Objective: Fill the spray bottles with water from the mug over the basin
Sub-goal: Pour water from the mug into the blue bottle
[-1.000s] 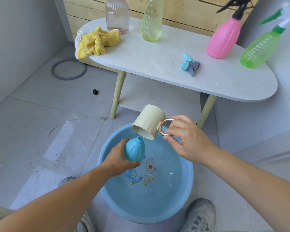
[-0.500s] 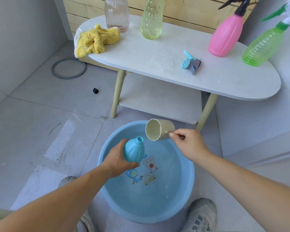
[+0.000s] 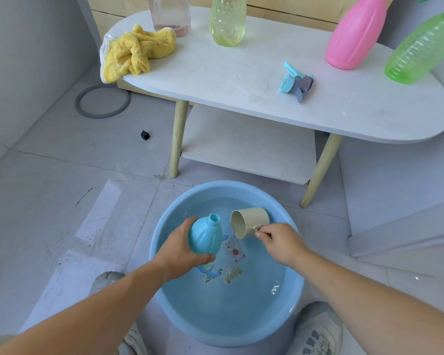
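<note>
My left hand grips a blue capless bottle, held upright over the blue basin, which holds water. My right hand pinches the handle of a cream mug, which lies tipped on its side just right of the bottle, its mouth facing left and low over the water. On the white table stand a pink spray bottle, a green spray bottle, a clear pinkish bottle and a yellow-green bottle. A loose blue spray head lies there too.
A yellow cloth hangs over the table's left end. A grey ring and a small black cube lie on the tiled floor. My shoes flank the basin's near rim. A lower shelf sits under the table.
The mug came down from above the bottle's mouth, swung right and dropped low over the basin water. My left hand still holds the blue bottle in the same place.
</note>
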A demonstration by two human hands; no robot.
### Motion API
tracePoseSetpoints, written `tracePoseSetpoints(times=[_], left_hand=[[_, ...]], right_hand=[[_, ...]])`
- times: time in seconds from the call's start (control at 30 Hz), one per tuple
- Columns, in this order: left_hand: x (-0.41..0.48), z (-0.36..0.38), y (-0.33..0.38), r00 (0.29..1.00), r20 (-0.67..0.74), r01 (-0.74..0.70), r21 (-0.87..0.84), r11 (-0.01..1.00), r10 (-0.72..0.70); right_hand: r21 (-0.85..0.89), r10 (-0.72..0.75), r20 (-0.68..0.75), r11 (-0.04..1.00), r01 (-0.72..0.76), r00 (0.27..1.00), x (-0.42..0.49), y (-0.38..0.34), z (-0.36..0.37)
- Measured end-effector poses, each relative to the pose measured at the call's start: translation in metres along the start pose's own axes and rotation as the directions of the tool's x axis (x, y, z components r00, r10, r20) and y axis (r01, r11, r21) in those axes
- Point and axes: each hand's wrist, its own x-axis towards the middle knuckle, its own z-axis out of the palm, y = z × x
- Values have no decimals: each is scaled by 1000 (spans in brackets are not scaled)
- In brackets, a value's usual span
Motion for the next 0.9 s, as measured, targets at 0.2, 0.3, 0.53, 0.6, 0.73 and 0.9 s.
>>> tracePoseSetpoints(times=[0.2, 0.3, 0.53, 0.6, 0.73, 0.9], left_hand=[[0, 2, 2, 1000, 1, -3, 9, 1000, 3], [-1, 2, 3, 1000, 7, -5, 0, 1000, 5], [-1, 1, 3, 1000, 9, 2, -3, 1000, -2], [-1, 1, 4, 1000, 10, 0, -6, 1000, 0], [-1, 1, 4, 1000, 12, -1, -12, 1000, 1], [-1, 0, 3, 1000, 10, 8, -18, 1000, -8]], right_hand=[[-38, -1, 36, 999, 2, 999, 3, 7, 5], [-29, 3, 44, 1000, -2, 999, 2, 6, 7], [-14, 11, 61, 1000, -11, 998, 3, 4, 6], [-18, 13, 67, 1000, -12, 998, 3, 3, 6], [-14, 36, 80, 999, -35, 996, 2, 4, 7], [59, 98, 87, 993, -103, 991, 1, 4, 8]])
